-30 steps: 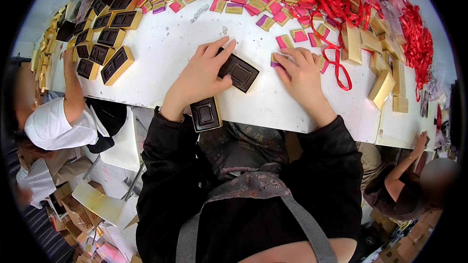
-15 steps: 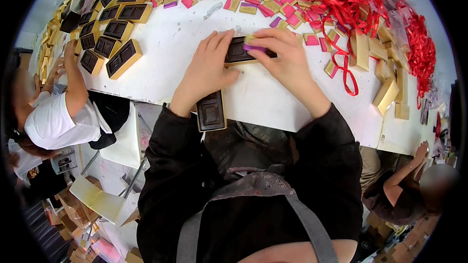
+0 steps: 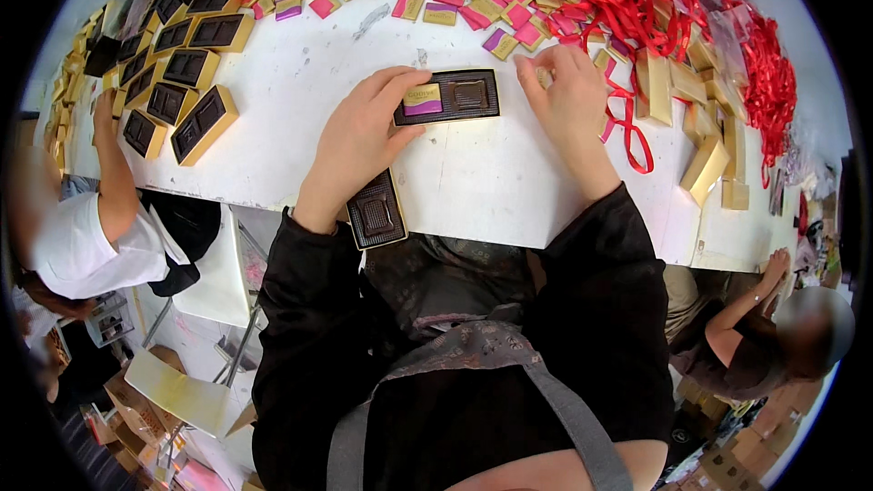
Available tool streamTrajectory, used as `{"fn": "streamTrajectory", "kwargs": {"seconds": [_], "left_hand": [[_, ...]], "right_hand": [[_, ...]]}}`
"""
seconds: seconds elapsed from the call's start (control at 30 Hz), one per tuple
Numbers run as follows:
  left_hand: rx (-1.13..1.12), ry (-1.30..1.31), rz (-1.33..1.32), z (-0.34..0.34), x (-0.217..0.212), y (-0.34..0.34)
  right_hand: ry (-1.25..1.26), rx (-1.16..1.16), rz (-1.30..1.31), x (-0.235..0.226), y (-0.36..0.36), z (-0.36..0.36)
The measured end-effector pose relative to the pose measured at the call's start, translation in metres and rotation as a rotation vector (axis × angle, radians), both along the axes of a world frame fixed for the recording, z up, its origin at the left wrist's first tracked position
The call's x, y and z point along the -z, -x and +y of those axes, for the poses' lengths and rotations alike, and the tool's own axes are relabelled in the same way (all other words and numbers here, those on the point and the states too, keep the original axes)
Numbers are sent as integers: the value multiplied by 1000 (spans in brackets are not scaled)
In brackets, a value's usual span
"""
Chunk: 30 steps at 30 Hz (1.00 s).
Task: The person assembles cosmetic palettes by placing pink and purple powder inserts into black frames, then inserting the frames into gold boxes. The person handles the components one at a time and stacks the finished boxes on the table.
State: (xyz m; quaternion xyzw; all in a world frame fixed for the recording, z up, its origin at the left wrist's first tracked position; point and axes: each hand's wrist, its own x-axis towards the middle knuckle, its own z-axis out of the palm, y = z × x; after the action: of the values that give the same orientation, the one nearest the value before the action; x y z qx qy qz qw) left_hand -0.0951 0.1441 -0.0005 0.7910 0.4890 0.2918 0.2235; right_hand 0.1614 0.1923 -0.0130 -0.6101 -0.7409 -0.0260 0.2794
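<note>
A shallow gold box with a dark brown tray lies on the white table in front of me. Its left compartment holds a gold-and-purple wrapped chocolate square; the right compartment is bare. My left hand grips the box's left end, thumb below and fingers above. Just right of the box, my right hand has its fingers curled round a small gold wrapped chocolate, mostly hidden by the fingers. A second box with a dark tray sits at the table's near edge, partly under my left wrist.
Wrapped chocolates are heaped along the far side. Red ribbons pile up at far right, beside stacked gold boxes. Several boxes with dark trays stand left. A person in white works at left, another person at right.
The purple-and-gold chocolate has gone from my right hand into the box's left compartment. My right hand has moved right, off the box. My left hand stays on the box.
</note>
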Motion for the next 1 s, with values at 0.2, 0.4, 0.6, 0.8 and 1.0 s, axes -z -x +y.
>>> {"fn": "streamTrajectory", "kwargs": {"seconds": [0.2, 0.4, 0.6, 0.8, 1.0], "left_hand": [[-50, 195, -45, 0, -4, 1], [-18, 140, -36, 2, -2, 2], [-18, 220, -135, 1, 0, 7], [-461, -377, 60, -1, 10, 2], [-786, -125, -121, -13, 12, -26]], "right_hand": [[-49, 5, -141, 22, -7, -21], [-231, -675, 33, -7, 10, -7], [-126, -731, -202, -12, 15, -31], [-208, -615, 107, 25, 55, 22], [-190, -337, 66, 34, 12, 24]]}}
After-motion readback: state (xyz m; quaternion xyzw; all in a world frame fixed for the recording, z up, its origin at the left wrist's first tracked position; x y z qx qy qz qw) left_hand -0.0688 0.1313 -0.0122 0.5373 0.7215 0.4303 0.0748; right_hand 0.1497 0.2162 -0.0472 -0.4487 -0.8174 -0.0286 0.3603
